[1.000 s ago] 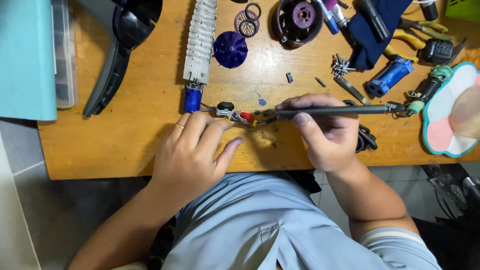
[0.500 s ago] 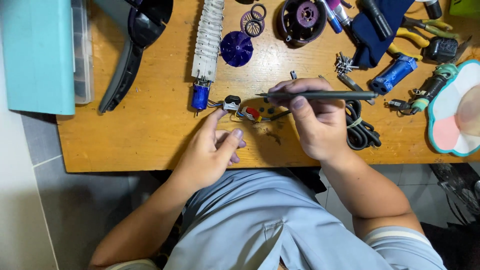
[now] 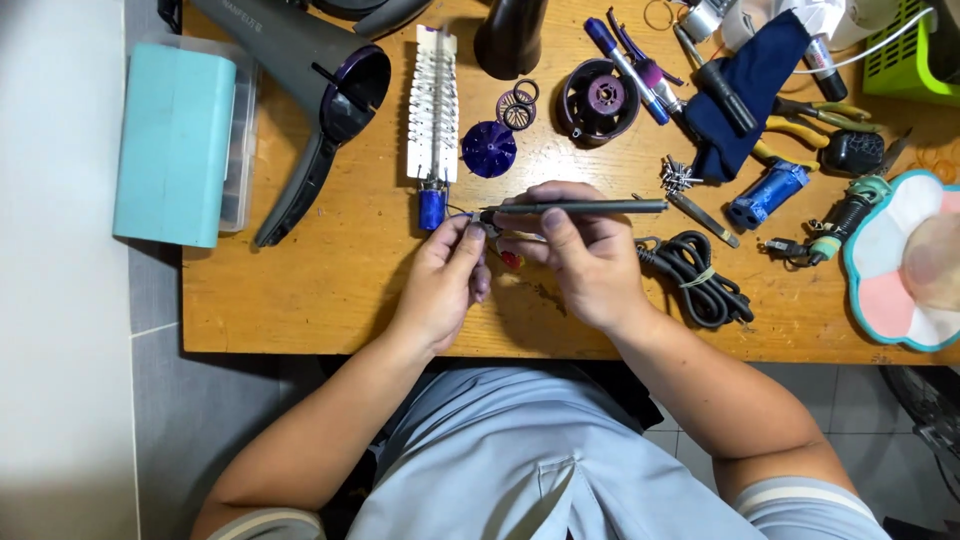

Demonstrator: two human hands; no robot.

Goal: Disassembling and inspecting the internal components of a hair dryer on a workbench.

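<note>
Both hands have shifted toward the heating coil (image 3: 433, 110): right hand (image 3: 585, 262) grip clamped on soldering iron (image 3: 575, 208), left hand (image 3: 445, 283) pinching a small part.

Head camera looks steeply down, fairly near, at workbench (image 3: 300, 300).

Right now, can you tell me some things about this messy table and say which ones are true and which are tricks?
1. The right hand holds a thin dark pen-shaped tool. True.
2. The left hand rests flat on the teal box. False: it pinches small parts beside the tool's tip.
3. A coiled black cord lies to the right of the right hand. True.
4. The purple fan wheel lies on the floor. False: it lies on the wooden table.
</note>
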